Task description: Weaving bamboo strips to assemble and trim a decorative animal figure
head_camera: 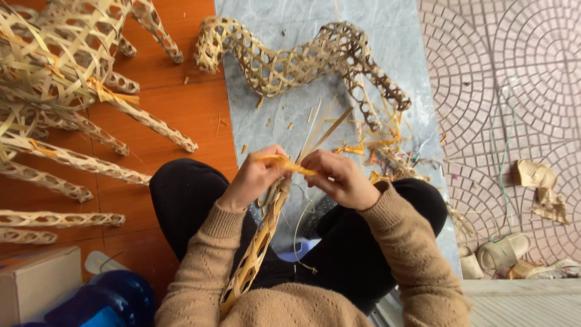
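— Item one, the hands?

— The left hand (254,175) is curling its fingers shut around a yellow strip (289,163), pinching it at the top of a woven bamboo tube (259,242). The right hand (339,177) is closing on the same strip from the other side, fingertips bent in tight, knuckles up. Both hands are nearly touching.

— And the tube?

— It is lying slanted across the person's lap, its lower end running down against the tan sweater, loose splints (321,130) fanning upward past the fingers.

— Surroundings?

— A curved lattice piece (290,60) is resting at the far edge of the grey stone slab (399,54). Finished woven tubes (72,158) are lying piled on the orange floor toward the left edge. Sandals (502,251) are sitting on the patterned paving at the right.
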